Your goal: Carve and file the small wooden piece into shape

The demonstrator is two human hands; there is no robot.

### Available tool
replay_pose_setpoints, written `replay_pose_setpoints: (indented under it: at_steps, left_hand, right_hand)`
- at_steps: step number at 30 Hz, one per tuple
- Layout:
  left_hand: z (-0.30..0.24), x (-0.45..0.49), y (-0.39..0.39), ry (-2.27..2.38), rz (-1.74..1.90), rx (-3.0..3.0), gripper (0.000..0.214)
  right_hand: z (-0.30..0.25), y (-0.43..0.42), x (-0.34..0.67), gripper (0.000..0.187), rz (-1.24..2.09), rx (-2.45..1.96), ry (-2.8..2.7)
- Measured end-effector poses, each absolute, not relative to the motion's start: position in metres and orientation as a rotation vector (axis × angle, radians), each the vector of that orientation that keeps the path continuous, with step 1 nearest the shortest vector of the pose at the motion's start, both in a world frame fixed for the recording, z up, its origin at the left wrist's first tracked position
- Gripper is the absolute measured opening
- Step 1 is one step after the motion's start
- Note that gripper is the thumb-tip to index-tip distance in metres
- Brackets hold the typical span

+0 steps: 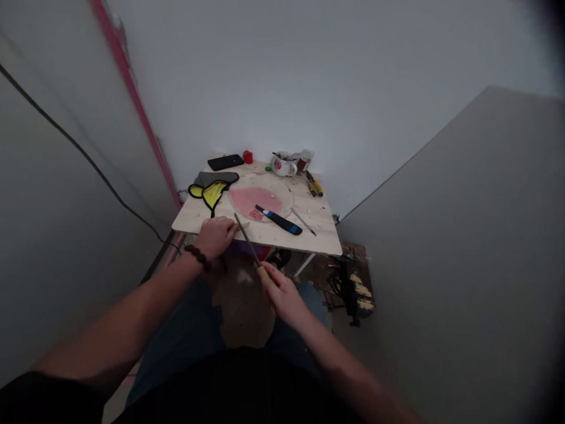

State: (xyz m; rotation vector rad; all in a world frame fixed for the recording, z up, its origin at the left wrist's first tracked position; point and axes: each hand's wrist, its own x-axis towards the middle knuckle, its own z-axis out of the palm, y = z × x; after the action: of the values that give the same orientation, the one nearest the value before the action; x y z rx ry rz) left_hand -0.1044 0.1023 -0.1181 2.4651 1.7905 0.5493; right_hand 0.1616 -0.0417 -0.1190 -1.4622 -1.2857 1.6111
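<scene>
My right hand (282, 292) is closed around the wooden handle of a file (248, 240), whose thin metal blade points up and away over the table's front edge. At that edge my left hand (216, 235) grips a small wooden piece (242, 225), its fingertips pressed together; most of the piece is hidden. The file's blade crosses close to the piece, and I cannot tell whether they touch. Just beyond lies a utility knife (280, 219) with a black and blue handle, partly on a round pinkish board (241, 197). A slim metal tool (304, 222) rests to its right.
On the wooden table (194, 218) are a yellow and grey cloth (214, 191), a black phone (225, 162), a red cap (248, 157), a white mug (282, 165) with tools and yellow-handled pliers (315, 186). A cluttered wooden stand (353, 282) is at the lower right. Walls enclose both sides.
</scene>
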Motion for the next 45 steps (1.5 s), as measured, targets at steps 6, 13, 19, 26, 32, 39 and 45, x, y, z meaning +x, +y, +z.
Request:
replay_pose_setpoints:
  at_steps: [6, 13, 19, 26, 32, 39, 45]
  left_hand:
    - [-0.122, -0.102, 0.103, 1.694, 0.515, 2.535, 0.040]
    - [-0.118, -0.099, 0.100, 1.685, 0.506, 2.514, 0.039]
    - [-0.115, -0.096, 0.102, 1.735, 0.543, 2.452, 0.041]
    - [-0.122, -0.101, 0.103, 1.622, 0.534, 2.543, 0.041]
    - [-0.123, -0.099, 0.105, 1.731, 0.585, 2.463, 0.038]
    - [-0.125, -0.101, 0.107, 1.618, 0.573, 2.536, 0.038]
    - [-0.122, -0.100, 0.105, 1.630, 0.558, 2.560, 0.037]
  right_hand:
    - [-0.115, -0.042, 0.167, 0.083, 1.652, -1.455, -1.282]
    - [-0.106, 0.019, 0.134, 0.078, 1.631, -1.439, -1.252]
    - [-0.117, -0.047, 0.172, 0.095, 1.677, -1.443, -1.245]
    - [-0.110, 0.001, 0.141, 0.078, 1.602, -1.471, -1.257]
    - [-0.113, -0.009, 0.141, 0.078, 1.564, -1.473, -1.271]
    - [-0.119, -0.026, 0.163, 0.074, 1.636, -1.445, -1.290]
    - [-0.101, 0.030, 0.130, 0.066, 1.599, -1.467, -1.287]
